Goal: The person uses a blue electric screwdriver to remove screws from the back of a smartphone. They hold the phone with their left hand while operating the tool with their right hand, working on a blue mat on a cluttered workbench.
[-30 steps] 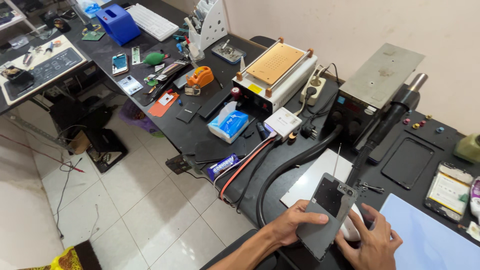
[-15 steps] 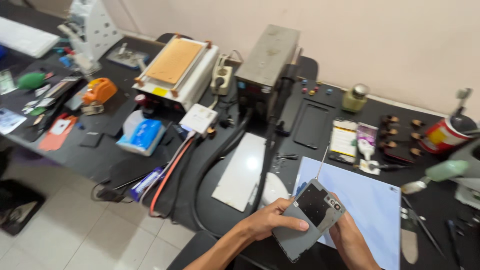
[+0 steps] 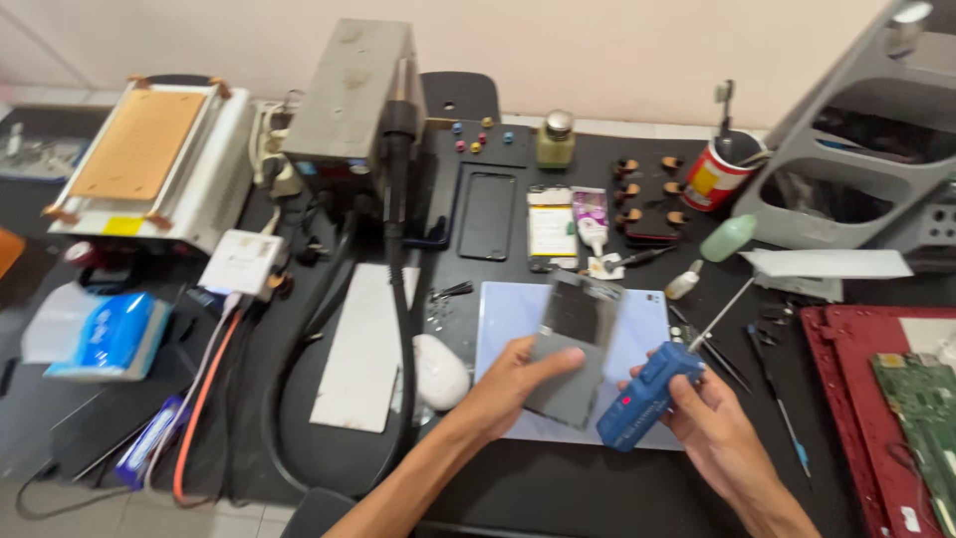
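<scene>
1. The left hand (image 3: 508, 384) gripped a dark phone panel (image 3: 573, 349), tilted above the pale blue mat (image 3: 647, 319) on the desk (image 3: 558, 488).
2. The right hand (image 3: 712, 423) closed around a blue electric screwdriver (image 3: 645, 397), just beside the panel.

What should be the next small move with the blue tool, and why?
Probably bring the tip of the blue tool down to the grey panel. The right hand grips the tool beside it, its tip pointing away, while the left hand holds the panel over the pale mat.

Both hands (image 3: 513, 384) (image 3: 712, 418) raised, fingers curled
</scene>
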